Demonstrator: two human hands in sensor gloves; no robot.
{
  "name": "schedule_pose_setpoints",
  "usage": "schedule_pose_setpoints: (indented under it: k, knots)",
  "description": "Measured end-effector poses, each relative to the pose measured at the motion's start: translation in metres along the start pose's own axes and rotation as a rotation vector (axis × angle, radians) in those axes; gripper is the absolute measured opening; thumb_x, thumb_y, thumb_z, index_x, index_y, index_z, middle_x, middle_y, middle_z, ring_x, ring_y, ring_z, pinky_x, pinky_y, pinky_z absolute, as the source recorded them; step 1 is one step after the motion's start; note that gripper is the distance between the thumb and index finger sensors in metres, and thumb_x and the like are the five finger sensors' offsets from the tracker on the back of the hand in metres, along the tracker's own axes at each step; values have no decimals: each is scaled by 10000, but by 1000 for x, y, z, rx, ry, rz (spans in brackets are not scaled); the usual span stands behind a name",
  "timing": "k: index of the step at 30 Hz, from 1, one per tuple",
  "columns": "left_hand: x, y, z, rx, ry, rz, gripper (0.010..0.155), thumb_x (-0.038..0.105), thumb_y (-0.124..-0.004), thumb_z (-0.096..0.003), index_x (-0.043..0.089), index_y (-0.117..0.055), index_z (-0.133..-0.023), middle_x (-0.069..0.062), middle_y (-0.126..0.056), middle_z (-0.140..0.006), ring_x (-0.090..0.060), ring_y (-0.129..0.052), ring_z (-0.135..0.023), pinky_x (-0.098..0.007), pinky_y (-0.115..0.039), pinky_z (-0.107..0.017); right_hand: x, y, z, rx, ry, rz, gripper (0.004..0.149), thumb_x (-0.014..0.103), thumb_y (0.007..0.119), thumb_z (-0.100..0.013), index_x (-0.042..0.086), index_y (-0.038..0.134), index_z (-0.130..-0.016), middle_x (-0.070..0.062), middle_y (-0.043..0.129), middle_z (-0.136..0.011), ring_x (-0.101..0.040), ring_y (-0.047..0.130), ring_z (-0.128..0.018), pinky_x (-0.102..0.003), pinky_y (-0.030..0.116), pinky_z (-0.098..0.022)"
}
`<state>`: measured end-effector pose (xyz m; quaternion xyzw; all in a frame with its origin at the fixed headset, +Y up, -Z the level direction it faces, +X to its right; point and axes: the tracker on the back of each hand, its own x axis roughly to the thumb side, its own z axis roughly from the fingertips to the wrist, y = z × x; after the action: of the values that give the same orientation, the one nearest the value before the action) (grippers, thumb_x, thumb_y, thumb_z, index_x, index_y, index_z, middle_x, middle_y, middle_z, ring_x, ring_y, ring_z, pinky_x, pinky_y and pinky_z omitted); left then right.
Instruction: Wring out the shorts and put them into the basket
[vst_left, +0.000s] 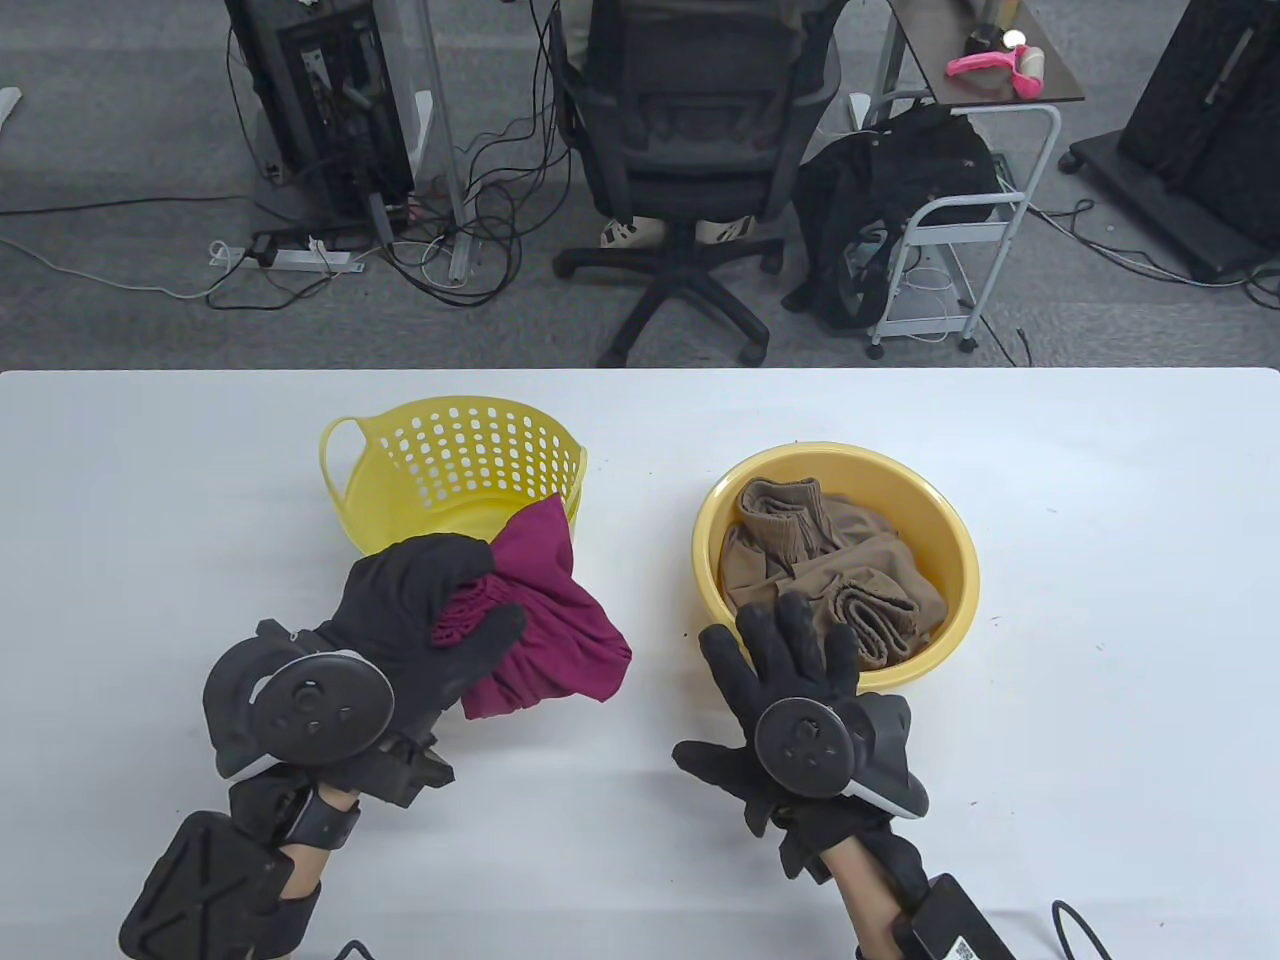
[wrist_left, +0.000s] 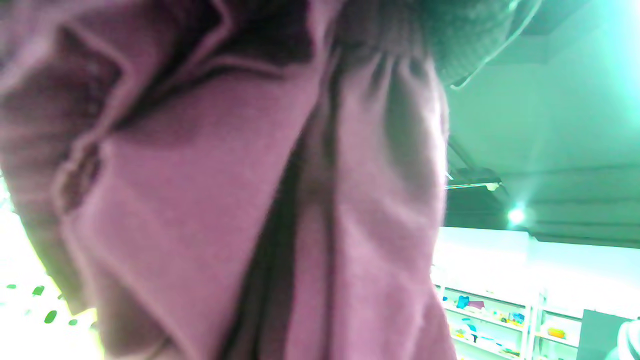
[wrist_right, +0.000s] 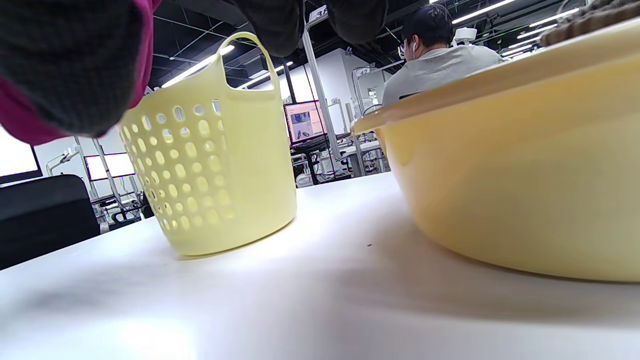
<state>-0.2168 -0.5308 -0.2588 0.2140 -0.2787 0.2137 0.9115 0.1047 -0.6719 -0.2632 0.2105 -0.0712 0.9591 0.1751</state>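
My left hand (vst_left: 455, 625) grips bunched magenta shorts (vst_left: 555, 625) just in front of the perforated yellow basket (vst_left: 455, 470). The cloth fills the left wrist view as magenta shorts (wrist_left: 240, 200). My right hand (vst_left: 790, 640) lies flat with straight spread fingers at the near rim of the yellow basin (vst_left: 705, 540), holding nothing. Brown shorts (vst_left: 830, 565) lie crumpled inside the basin. In the right wrist view the basket (wrist_right: 220, 165) stands left and the basin (wrist_right: 520, 170) right, with a fingertip (wrist_right: 275, 22) at the top edge.
White table (vst_left: 1100, 600) holds only basket and basin. Beyond its far edge stand an office chair (vst_left: 690, 150), a trolley with a black bag (vst_left: 900, 200) and cables on the floor. A person (wrist_right: 440, 55) sits in the background.
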Motion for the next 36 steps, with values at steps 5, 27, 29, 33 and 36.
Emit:
schedule_pose_setpoints:
  k: [5, 27, 29, 33, 36]
  knots:
    - [-3, 15, -10, 21, 14, -23, 602, 517, -761, -577, 246, -497, -1045, -176, -684, -1037, -437, -840, -816, -658, -610, -681, 0, 0, 1, -4, -2, -5, 982, 710, 828, -418, 138, 458, -1125, -271, 347, -1146, -564, 220, -1042, -809, 223, -639]
    - [-41, -8, -64, -87, 183, -234, 626, 408, -819, -526, 286, -475, -1034, -107, -558, -1140, -457, -703, -1019, -660, -541, -736, 0, -2, 4, -20, -9, -8, 960, 695, 835, -419, 144, 480, -1119, -264, 366, -1144, -561, 223, -1042, -809, 211, -637]
    - [-47, -16, -66, -112, 200, -253, 626, 413, -819, -524, 285, -479, -1034, -106, -562, -1140, -455, -707, -1020, -658, -545, -735, 0, -2, 5, -24, -11, -11, 960, 695, 834, -419, 142, 481, -1119, -265, 361, -1145, -561, 224, -1042, -808, 211, -636]
    - [-57, -29, -71, -153, 241, -245, 619, 419, -817, -521, 289, -493, -1031, -102, -576, -1137, -455, -712, -1021, -657, -547, -731, -1, -4, 6, -32, -12, -14, 961, 694, 835, -418, 141, 481, -1119, -264, 371, -1142, -560, 225, -1042, -808, 211, -637]
    - [-63, -38, -75, -191, 258, -265, 617, 420, -824, -514, 291, -508, -1028, -101, -592, -1133, -455, -722, -1015, -656, -552, -728, -1, -4, 6, -35, -12, -19, 958, 694, 835, -418, 143, 483, -1118, -263, 368, -1144, -560, 225, -1043, -808, 211, -636]
